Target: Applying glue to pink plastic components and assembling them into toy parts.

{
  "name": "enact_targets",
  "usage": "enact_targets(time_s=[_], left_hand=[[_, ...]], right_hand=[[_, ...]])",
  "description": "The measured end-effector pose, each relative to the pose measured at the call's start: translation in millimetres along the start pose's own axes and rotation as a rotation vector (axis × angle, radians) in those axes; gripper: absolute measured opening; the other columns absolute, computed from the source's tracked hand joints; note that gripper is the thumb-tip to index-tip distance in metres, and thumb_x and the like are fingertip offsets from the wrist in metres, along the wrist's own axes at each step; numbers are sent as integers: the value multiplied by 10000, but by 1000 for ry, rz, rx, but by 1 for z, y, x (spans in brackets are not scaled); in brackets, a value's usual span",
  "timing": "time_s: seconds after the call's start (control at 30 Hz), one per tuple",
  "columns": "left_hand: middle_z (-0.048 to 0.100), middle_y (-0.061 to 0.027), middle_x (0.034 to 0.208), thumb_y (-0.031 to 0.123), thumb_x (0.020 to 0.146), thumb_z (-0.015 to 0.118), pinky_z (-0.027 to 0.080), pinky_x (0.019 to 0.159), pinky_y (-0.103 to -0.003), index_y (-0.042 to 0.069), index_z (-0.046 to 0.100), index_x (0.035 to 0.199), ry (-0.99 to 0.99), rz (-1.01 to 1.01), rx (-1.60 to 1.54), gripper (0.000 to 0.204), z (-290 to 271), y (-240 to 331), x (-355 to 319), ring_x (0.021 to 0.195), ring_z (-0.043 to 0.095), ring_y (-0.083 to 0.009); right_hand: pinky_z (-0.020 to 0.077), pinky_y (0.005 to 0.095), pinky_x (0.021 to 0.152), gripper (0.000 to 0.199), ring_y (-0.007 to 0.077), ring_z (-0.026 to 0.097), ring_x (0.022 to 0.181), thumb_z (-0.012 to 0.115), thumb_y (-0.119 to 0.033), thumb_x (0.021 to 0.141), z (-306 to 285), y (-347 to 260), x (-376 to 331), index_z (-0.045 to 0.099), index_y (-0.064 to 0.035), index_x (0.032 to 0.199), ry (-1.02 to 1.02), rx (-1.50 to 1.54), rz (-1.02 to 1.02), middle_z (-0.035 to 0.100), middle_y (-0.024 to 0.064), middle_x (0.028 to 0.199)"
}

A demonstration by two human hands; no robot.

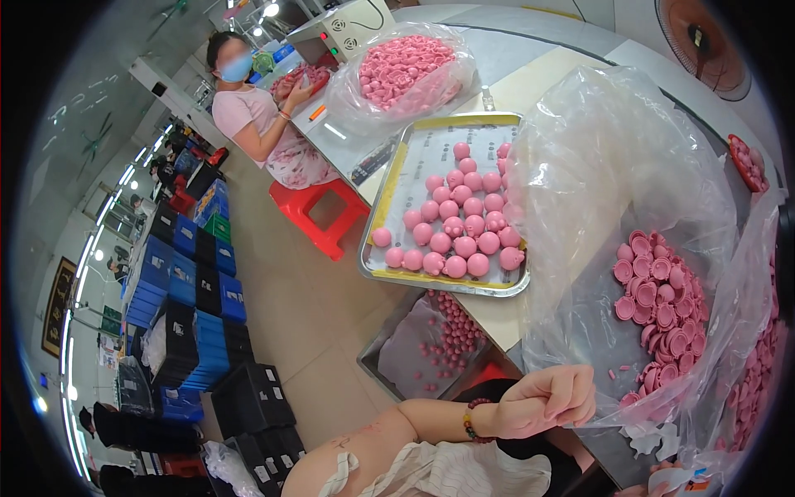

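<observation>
Lower right of the frame: your left hand (546, 403) pinches shut on the edge of a clear plastic bag (617, 182) of pink cups (658, 290); beside it, centre frame, a metal tray (389, 190) of pink caps. Your right hand is unseen.

Clear plastic bag (629, 174) of pink caps (662, 298)

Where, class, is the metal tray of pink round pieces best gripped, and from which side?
By its raised rim, at the near short edge, from the aisle side. That edge juts past the table edge, so fingers could probably curl under it. A clear plastic bag crowds its right side, and the pink round pieces sit loose, so keep it level.
</observation>
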State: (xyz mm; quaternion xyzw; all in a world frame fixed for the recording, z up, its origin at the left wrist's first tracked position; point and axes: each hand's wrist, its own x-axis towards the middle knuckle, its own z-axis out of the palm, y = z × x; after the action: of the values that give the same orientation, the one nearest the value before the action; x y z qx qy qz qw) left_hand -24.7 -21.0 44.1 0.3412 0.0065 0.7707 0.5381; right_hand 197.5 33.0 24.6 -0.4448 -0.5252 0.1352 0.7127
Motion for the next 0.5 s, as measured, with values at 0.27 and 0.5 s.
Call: enact_targets(time_s=[0.27,0.5], left_hand=[[321,8,751,39,772,367,308,619,-270,144,383,668,28,-10,35,148,3,-4,0,601,339,-106],[313,-6,780,46,783,370,302,606,-275,138,392,735,35,-8,52,107,4,-8,-2,617,344,-110]], right_hand=[[440,261,443,496,197,538,523,406,-307,750,0,-6,0,544,126,948,-76,-74,16,591,190,761],[456,278,470,504,209,559,566,408,-316,750,-7,-2,-1,547,122,957,-78,-92,34,591,206,812]])
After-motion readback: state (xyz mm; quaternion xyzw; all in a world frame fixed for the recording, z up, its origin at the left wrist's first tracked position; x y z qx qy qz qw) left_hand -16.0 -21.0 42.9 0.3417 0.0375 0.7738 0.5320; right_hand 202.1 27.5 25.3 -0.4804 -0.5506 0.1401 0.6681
